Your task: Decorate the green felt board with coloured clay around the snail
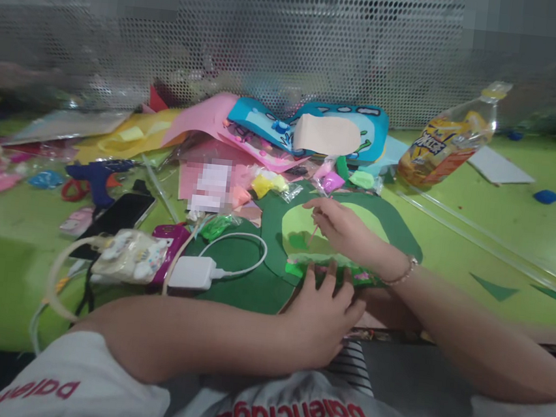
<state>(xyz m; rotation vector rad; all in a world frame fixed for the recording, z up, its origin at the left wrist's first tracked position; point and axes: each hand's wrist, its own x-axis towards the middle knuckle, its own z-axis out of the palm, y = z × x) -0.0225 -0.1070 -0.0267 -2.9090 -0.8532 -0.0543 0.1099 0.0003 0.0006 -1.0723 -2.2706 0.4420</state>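
My right hand [349, 232] pinches a thin pink stick [312, 236], its tip down on a green patch [298, 240] that looks like clay. That patch lies on a light green oval [294, 220] set on a dark green rounded sheet [406, 231]. My left hand [321, 314] rests with fingers spread at the sheet's near edge. Its fingertips touch a bright green strip [294, 267] with small pink bits, partly hidden by the fingers. Behind the sheet are small bags of clay, among them a purple one [332, 182] and a yellow one [263, 184].
An orange-labelled plastic bottle [443, 149] leans at back right, near clear strips [492, 235] and green scraps [494, 288]. To the left lie a blue glue gun [97, 178], phone [122, 216], white charger [192, 272] and cables. Blue and pink craft sheets [255, 114] line a perforated metal panel [295, 33].
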